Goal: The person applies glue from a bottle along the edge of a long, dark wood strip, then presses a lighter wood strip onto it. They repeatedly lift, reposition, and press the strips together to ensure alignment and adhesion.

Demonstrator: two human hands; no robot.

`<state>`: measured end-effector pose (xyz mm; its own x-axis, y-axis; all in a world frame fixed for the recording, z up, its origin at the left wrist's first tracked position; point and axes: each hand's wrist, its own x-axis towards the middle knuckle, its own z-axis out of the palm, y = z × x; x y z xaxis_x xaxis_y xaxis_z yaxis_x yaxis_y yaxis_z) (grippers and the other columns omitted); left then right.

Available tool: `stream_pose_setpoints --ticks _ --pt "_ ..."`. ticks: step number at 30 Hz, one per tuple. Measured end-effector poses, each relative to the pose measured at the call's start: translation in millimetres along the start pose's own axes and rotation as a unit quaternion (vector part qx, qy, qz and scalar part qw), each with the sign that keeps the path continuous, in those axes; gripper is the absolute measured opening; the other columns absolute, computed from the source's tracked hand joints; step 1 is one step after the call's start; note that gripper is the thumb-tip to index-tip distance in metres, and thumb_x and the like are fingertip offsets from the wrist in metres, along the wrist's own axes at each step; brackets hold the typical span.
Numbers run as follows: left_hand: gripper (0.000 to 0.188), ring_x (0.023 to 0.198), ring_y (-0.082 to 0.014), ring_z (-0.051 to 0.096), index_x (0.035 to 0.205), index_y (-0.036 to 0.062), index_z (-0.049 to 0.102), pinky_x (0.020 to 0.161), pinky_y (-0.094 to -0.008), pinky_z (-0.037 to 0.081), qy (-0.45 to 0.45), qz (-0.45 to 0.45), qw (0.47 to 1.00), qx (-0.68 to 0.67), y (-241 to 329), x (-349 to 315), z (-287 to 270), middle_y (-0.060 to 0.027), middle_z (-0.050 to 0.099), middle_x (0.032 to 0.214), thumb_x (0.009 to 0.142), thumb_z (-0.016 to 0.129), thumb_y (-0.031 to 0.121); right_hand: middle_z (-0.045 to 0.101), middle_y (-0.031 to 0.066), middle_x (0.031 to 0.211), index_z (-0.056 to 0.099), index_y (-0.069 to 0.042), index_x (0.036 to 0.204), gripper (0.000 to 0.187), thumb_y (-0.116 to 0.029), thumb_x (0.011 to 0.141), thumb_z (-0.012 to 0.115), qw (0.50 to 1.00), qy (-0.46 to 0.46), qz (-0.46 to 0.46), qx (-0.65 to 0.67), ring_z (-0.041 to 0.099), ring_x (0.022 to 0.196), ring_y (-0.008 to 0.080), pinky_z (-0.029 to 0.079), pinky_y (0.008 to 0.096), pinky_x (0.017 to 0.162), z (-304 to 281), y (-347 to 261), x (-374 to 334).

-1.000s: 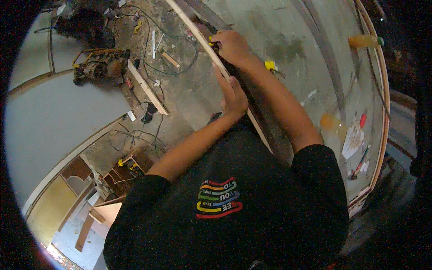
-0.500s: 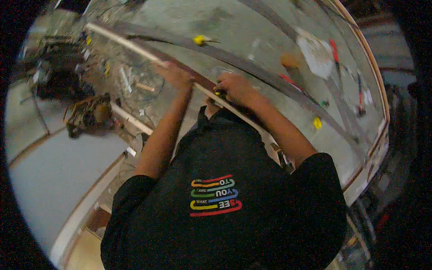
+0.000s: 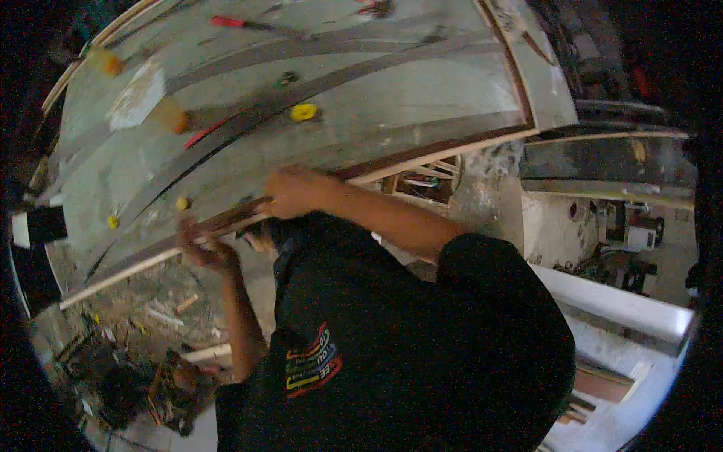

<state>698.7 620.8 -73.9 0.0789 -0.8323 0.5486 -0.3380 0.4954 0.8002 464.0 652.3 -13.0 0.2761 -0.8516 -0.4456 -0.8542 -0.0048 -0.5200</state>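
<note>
A broad grey-green panel (image 3: 361,94), edged with pale wood and a dark brown strip (image 3: 392,160), spreads in front of me. At its near edge my left hand (image 3: 207,250) touches the rim, fingers stretched upward and apart, slightly blurred. To the right of it, my right hand (image 3: 297,193) rests over the same edge with curled fingers. Whatever lies beneath those fingers is hidden. Beyond the right hand, a round yellow object (image 3: 304,113) lies on the panel. Two small yellow pieces (image 3: 182,203) (image 3: 113,221) are farther left.
On the panel lie a red-handled tool (image 3: 227,22), a slim red tool (image 3: 205,136), a whitish slab (image 3: 140,98) and orange-brown pieces (image 3: 172,115). Cluttered floor with wood scraps (image 3: 187,303) shows at lower left. A pale board (image 3: 617,301) stands on the right.
My view has swung round, so the panel now spans the top left. Both hands have shifted along its edge; the right forearm now reaches across from the right.
</note>
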Motion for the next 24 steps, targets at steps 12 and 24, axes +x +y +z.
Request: stream_pose_setpoints --ticks 12,24 --pt "0.045 0.116 -0.0344 0.057 0.114 0.0127 0.065 0.110 -0.0555 0.031 -0.344 0.207 0.864 0.304 20.0 -52.7 34.9 -0.0108 0.065 0.119 0.078 0.081 0.033 0.065 0.0222 0.071 0.069 -0.001 0.077 0.037 -0.035 0.090 0.064 0.968 0.247 0.026 0.039 0.064 0.066 0.0401 0.049 0.0515 0.065 18.3 92.8 -100.4" --pt "0.051 0.129 -0.0446 0.050 0.122 0.0048 0.064 0.110 -0.0607 0.031 -0.352 0.168 0.839 0.379 -4.7 -63.4 25.7 -0.0241 0.059 0.132 0.094 0.065 0.048 0.058 0.0181 0.058 0.066 0.000 0.069 0.036 -0.032 0.085 0.071 0.951 0.287 0.071 0.093 0.057 0.052 0.0306 0.044 0.0471 0.055 -20.8 231.5 -236.8"
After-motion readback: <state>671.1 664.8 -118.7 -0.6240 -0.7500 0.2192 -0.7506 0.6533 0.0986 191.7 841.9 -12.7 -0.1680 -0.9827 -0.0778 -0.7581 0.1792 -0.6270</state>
